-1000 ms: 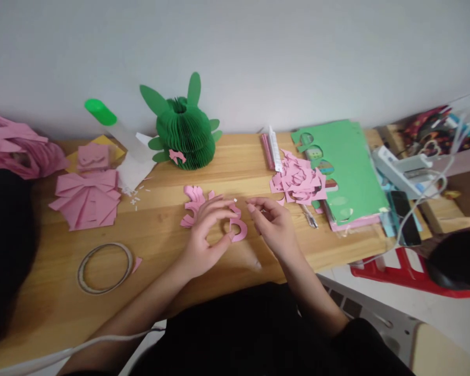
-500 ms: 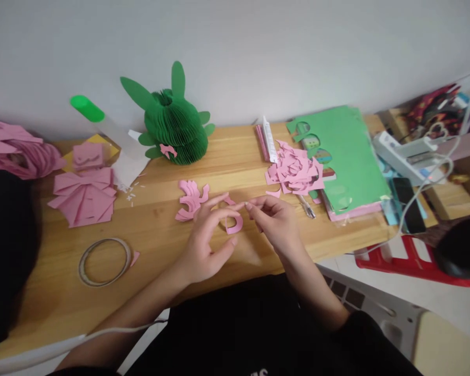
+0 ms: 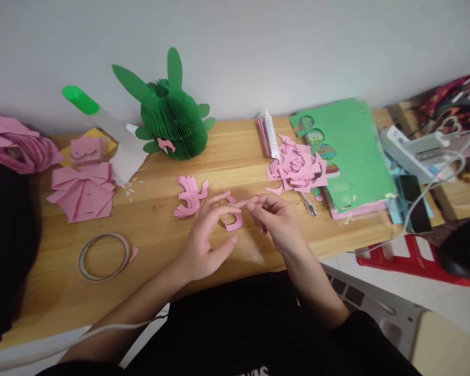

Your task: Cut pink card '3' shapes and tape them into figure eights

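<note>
My left hand [image 3: 206, 243] hovers over the wooden table [image 3: 160, 230], its fingers curled around a pink curved paper piece [image 3: 235, 222]. Just to its right, my right hand [image 3: 277, 223] is pinched, and its fingertips meet those of the left hand above the piece. What the right fingers pinch is too small to make out. A small stack of similar pink curved pieces [image 3: 188, 196] lies just left of my hands.
A green honeycomb paper figure [image 3: 168, 120] stands at the back. A tape ring [image 3: 104, 256] and a pink folded bow [image 3: 82, 190] lie at the left. To the right are pink scraps [image 3: 297, 167], green sheets [image 3: 350, 151], a phone [image 3: 413, 201] and a power strip [image 3: 411, 146].
Both hands have stayed together over the pink curved piece, fingertips closing on each other. The camera has tilted slightly, shifting the scene down and left.
</note>
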Demonstrator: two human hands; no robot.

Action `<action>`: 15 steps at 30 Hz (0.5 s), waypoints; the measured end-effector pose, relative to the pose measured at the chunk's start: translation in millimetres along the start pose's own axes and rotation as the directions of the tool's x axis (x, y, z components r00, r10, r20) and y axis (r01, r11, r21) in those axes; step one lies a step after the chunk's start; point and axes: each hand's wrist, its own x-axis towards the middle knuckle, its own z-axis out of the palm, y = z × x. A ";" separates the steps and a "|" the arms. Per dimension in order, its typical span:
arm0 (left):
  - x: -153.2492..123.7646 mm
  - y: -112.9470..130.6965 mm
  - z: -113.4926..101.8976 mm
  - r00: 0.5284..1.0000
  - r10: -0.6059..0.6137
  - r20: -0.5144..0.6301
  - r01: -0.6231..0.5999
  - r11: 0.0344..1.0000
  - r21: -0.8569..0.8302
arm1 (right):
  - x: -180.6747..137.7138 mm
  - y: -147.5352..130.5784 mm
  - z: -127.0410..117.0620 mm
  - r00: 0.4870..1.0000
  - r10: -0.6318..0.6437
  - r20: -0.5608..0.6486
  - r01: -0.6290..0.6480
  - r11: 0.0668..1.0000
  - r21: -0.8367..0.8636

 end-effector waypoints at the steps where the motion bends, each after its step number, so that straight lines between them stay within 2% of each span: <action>1: 0.0 0.5 0.1 1.000 -0.001 0.002 0.000 1.000 0.016 | 0.0 0.0 -0.2 1.000 0.005 0.004 -0.005 1.000 0.006; 9: -0.3 4.0 1.1 1.000 0.027 0.004 -0.027 0.989 0.143 | 0.5 1.9 -2.0 1.000 0.014 0.016 -0.014 1.000 0.000; 12: 0.5 3.8 1.1 0.998 0.066 0.007 -0.065 0.964 0.258 | 1.5 4.7 -3.9 0.999 0.011 0.033 -0.011 1.000 0.003; 15: 0.7 0.2 -0.8 0.992 0.120 0.042 -0.126 0.890 0.439 | 2.4 7.7 -9.4 0.999 0.026 0.041 -0.025 0.999 -0.025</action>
